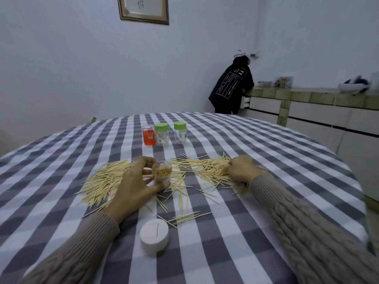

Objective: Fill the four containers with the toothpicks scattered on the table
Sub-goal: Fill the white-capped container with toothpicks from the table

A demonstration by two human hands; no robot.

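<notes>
The left hand [133, 185] grips an open jar [162, 175], tipped toward the camera and packed with toothpicks. The right hand [242, 170] is curled over the right heap of toothpicks [207, 169], probably pinching a bunch, though its fingertips are hidden. A second heap [104, 179] lies left; three jars [162, 134] stand far, and a white lid [154, 235] lies near. The risk: the jar looks nearly full, so forcing more in could spill sticks, or the tilt could shed them.
</notes>
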